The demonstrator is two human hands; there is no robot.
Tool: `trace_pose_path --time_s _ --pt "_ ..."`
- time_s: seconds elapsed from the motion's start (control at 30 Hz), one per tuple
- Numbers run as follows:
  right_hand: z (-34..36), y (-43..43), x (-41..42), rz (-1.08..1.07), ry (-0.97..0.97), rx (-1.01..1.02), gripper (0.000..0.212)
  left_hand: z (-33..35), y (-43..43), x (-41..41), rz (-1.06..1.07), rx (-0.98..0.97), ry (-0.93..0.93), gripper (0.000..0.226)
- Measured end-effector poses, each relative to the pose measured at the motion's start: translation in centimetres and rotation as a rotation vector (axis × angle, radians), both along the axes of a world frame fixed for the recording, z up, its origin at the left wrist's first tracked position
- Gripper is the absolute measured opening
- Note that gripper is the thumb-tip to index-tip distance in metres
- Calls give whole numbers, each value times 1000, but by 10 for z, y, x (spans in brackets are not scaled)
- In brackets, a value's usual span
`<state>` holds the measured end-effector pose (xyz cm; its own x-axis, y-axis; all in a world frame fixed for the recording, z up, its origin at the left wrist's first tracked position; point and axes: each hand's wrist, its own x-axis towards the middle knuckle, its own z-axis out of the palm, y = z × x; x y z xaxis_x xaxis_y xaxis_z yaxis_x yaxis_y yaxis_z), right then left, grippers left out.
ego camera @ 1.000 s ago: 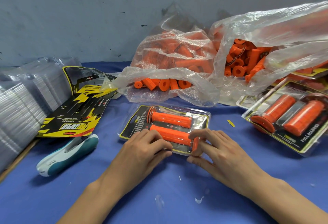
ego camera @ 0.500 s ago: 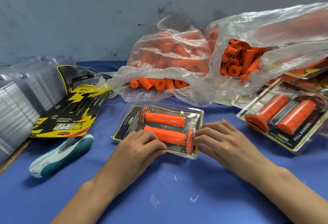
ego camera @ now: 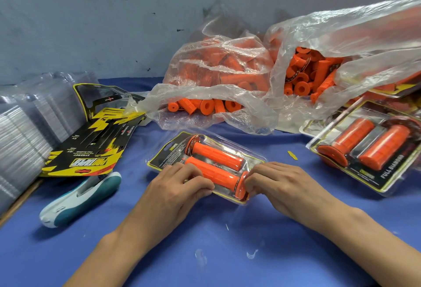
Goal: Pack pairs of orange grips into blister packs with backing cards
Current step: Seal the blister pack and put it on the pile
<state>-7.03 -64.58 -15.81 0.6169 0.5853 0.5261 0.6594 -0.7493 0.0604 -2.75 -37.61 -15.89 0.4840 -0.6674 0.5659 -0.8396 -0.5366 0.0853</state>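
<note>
A person's left hand (ego camera: 180,186) and right hand (ego camera: 280,184) close a blister pack (ego camera: 168,152) at the middle of the tabletop (ego camera: 227,264), with two orange grips (ego camera: 216,153) lying side by side inside it over a black-and-yellow backing card. The left hand's fingers are curled over the pack's near edge and grip it. The right hand's fingers are bent round the pack's right end, beside the flange of the nearer grip. Whether the clear shell has snapped fully shut cannot be told.

To seal it well, each grip should likely sit deep in its moulded pocket and the card lie flat before pressure runs along the rim from corner to corner. A raised flange could hold the seam open.

A finished pack (ego camera: 369,147) lies by the right edge. Loose cards (ego camera: 91,150), stacked clear shells (ego camera: 27,132) and a stapler (ego camera: 79,198) lie toward the left edge, and bags of loose grips (ego camera: 227,86) sit along the far edge.
</note>
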Motion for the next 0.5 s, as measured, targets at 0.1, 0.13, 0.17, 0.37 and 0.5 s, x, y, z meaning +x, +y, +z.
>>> trace_pose_path --time_s 0.1,0.13,0.17,0.37,0.5 --pt "2 0 -1 2 3 -28 20 1 0 -1 0 -2 -18 22" --pt "3 0 -2 0 4 -39 19 1 0 -1 3 -1 -22 22" --pt "3 0 -3 -4 7 -42 18 2 0 -1 9 -2 -23 23" --pt "1 6 -21 -105 44 124 24 0 -3 -1 43 -4 -57 22" --pt "-5 35 -21 -164 -42 92 30 -1 -9 -2 58 11 -86 23"
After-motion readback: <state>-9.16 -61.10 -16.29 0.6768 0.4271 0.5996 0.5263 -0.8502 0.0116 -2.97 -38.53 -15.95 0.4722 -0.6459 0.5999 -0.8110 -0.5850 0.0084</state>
